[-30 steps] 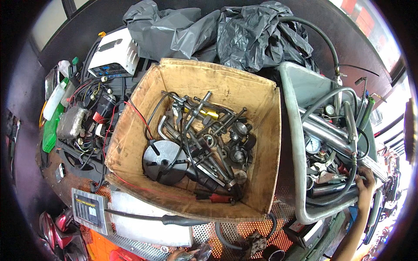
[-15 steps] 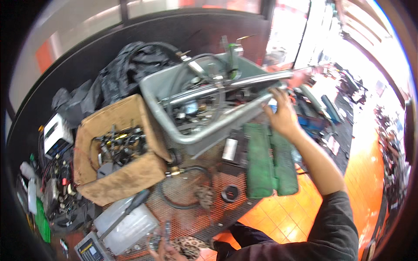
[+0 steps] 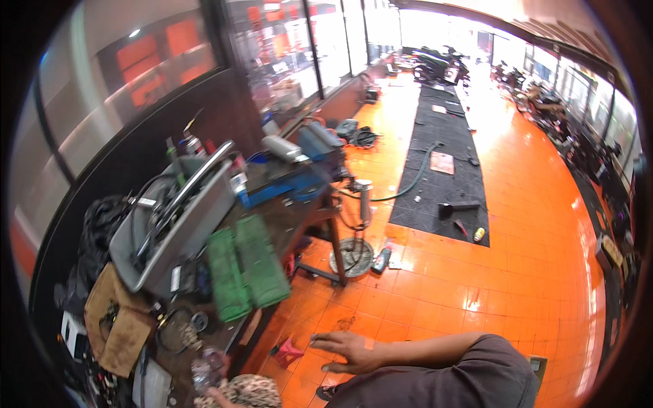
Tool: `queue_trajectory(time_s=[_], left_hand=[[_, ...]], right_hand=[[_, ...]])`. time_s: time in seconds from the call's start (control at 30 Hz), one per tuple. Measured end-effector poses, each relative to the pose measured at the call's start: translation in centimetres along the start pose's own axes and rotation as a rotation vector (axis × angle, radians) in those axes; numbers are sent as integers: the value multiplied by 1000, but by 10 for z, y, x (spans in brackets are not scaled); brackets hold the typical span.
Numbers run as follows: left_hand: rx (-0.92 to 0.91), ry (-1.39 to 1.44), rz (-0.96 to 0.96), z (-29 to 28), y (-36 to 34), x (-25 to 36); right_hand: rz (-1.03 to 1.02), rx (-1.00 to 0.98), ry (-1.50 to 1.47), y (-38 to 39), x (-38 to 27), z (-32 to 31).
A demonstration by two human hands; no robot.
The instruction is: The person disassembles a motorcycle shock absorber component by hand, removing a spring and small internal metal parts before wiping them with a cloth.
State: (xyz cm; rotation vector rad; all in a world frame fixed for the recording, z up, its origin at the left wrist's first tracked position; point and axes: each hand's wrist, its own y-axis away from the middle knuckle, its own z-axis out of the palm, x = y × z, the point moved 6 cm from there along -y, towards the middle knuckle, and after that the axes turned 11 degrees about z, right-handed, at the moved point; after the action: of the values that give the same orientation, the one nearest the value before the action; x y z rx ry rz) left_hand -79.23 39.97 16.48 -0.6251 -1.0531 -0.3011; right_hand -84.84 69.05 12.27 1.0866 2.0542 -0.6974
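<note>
My right hand is held out across my body above the orange floor, its fingers apart and nothing in it. Just left of its fingertips is a red-pink object of unclear kind. At the bottom left, my left hand shows only in part, its fingers against a clear, crinkled plastic item. Leopard-patterned cloth lies beside that hand. On the workbench rests a green, two-part case. Behind it, a grey bin holds metal tubes and tools.
A cardboard box of parts stands left of the bin. A blue tray lies at the bench's far end. Beyond the bench are a round pan, a bottle, a black mat with a hose, and parked motorcycles.
The view has swung right, showing more floor. My right hand has left the grey bin's rim and come back near my body. The left hand stays low beside the bench.
</note>
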Motion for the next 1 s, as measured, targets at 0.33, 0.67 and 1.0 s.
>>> queue_trajectory(time_s=[0.33,0.67,1.0], left_hand=[[-1102,107,-662,312,397,-86],[-1700,85,-1032,534,662,-113],[-1939,-8,-1207,834,966,-176]], right_hand=[[664,186,-1355,213,181,-176],[707,1093,-1406,421,387,-388],[1065,1715,-968,714,580,-599]])
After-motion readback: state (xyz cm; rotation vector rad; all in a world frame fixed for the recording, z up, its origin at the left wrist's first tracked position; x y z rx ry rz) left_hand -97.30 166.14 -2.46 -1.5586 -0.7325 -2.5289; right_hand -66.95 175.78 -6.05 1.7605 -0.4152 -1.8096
